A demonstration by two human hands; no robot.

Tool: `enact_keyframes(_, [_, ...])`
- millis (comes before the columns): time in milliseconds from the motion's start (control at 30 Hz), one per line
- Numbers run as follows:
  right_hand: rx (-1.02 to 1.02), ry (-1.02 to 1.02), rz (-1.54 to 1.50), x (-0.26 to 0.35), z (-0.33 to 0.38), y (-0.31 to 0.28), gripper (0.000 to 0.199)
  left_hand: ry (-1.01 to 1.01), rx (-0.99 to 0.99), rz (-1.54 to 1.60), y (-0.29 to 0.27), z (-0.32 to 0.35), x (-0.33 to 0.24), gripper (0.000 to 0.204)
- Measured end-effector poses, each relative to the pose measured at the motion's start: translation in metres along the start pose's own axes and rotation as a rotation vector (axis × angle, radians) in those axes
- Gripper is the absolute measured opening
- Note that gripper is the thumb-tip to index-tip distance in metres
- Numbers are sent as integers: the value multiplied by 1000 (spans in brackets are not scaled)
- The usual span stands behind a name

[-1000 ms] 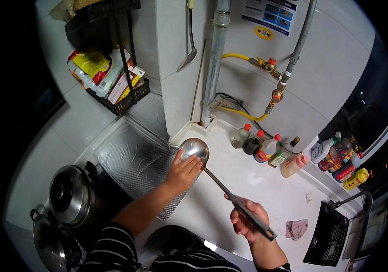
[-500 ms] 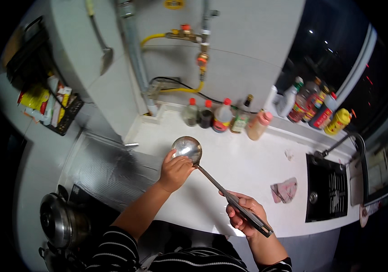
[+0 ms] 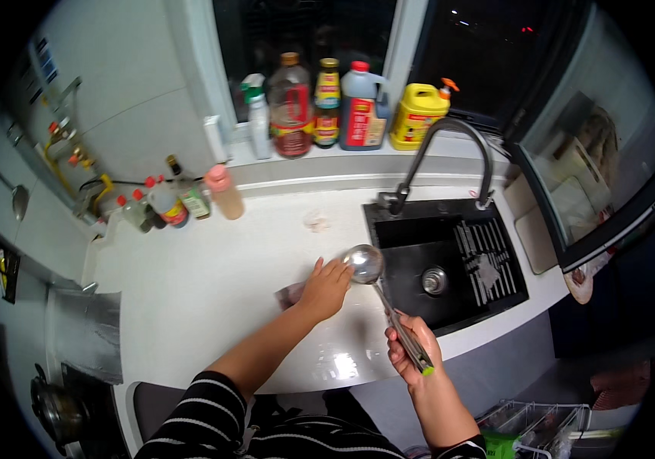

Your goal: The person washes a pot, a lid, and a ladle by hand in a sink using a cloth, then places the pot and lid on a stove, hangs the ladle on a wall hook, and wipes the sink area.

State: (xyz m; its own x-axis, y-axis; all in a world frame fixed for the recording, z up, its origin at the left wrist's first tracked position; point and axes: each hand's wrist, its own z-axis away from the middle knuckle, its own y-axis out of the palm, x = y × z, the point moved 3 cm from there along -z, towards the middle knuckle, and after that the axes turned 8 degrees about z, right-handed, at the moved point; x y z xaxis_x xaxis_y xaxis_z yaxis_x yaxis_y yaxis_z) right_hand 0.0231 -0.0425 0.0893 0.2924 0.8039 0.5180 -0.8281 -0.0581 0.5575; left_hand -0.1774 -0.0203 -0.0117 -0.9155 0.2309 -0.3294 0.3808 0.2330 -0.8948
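Steel ladle (image 3: pixel 365 264): handle gripped in right hand (image 3: pixel 413 353), bowl touched by left hand (image 3: pixel 326 288), at worktop (image 3: pixel 205 283) front edge beside sink (image 3: pixel 450 268); cloth (image 3: pixel 289 294) partly hidden under left hand.

Light falls from overhead onto the white countertop (image 3: pixel 190 283), bright and even, with a glare patch near its front edge and a gleam on the ladle (image 3: pixel 364 264) bowl. The window (image 3: pixel 304 46) behind the bottles is black, and the sink (image 3: pixel 450 268) basin reads dark. Fisheye bending curves the counter's edges, and a black vignette eats the picture's corners. The centre is sharp; the rim is soft and dim
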Motion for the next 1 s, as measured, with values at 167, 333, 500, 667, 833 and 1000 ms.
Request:
enact_keyframes(167, [-265, -206, -32, 59, -25, -63, 26, 75, 107, -219, 60, -127, -15, 50])
enact_keyframes(333, [-332, -223, -158, 91, -54, -88, 15, -4, 292, -411, 74, -192, 6, 48])
enact_keyframes(500, [-337, -242, -212, 109, -65, -93, 16, -106, 308, -402, 68, -209, 1, 51])
enact_keyframes(667, [-271, -238, -275, 106, -80, -111, 21, -923, 436, 1028, 129, -173, -70, 79])
enact_keyframes(833, [-198, -196, -197, 103, -89, -125, 22, -1404, 126, 1461, 165, -187, -109, 79])
enact_keyframes(1000, [-110, -98, -128, 134, -99, -157, 22, -314, -38, -299, 114, -223, -71, 69])
